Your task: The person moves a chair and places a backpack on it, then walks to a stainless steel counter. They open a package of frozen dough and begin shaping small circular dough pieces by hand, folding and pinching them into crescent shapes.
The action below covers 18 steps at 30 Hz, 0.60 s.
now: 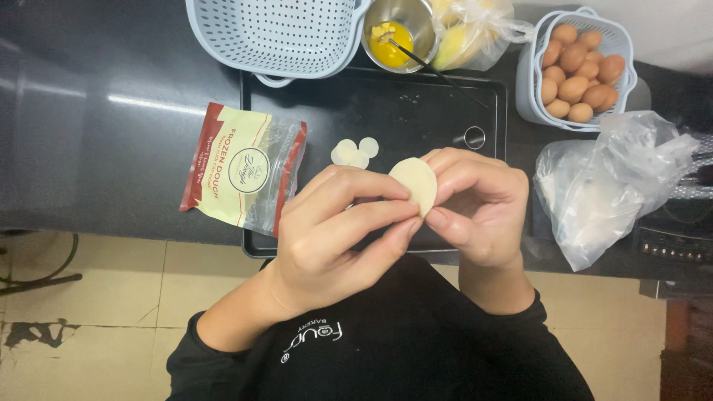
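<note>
While both hands pinch a round dough wrapper above the black tray, left hand and right hand clamp its edges (shaping seems underway); further pinching needs gentle, even pressure.

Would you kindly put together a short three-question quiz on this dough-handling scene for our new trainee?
1. True or false: both hands, the left hand and the right hand, grip the round dough wrapper.
2. What fills the small basket at the far right? A) eggs B) lemons C) onions
3. Fill in: the spare dough rounds lie on the black ____.

Key: 1 true; 2 A, brown eggs; 3 tray.
</note>
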Motion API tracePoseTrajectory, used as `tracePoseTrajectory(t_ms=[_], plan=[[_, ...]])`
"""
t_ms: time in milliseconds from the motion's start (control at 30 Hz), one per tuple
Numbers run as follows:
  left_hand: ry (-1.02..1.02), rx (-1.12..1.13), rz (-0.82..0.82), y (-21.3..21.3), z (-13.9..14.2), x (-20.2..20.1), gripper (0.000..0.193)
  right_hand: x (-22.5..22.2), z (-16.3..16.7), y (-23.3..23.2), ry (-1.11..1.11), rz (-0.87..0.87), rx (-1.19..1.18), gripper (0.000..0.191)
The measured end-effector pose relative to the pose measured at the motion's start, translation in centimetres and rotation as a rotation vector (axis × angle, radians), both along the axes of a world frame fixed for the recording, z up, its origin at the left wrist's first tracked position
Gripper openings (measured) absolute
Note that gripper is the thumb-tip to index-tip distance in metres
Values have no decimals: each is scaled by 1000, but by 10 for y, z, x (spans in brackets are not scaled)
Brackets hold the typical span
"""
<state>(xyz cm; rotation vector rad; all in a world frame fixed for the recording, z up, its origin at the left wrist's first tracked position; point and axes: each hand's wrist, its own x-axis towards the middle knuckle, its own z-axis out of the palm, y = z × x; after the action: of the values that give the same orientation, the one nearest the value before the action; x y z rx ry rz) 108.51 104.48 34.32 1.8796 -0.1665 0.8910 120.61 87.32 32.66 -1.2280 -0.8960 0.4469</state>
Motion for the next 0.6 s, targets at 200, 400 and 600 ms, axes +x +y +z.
tracePoseTrajectory(t_ms=[200,400,600], plan=[[7,-16,-29,2,-1,-1,24,-1,2,2,-53,-8,-12,15],[91,-83,-17,4,-10,5,17,-1,1,7,-176,-70,-124,10],[196,-330,-114,5,-21,8,5,-4,-5,11,-63,-94,-161,10]])
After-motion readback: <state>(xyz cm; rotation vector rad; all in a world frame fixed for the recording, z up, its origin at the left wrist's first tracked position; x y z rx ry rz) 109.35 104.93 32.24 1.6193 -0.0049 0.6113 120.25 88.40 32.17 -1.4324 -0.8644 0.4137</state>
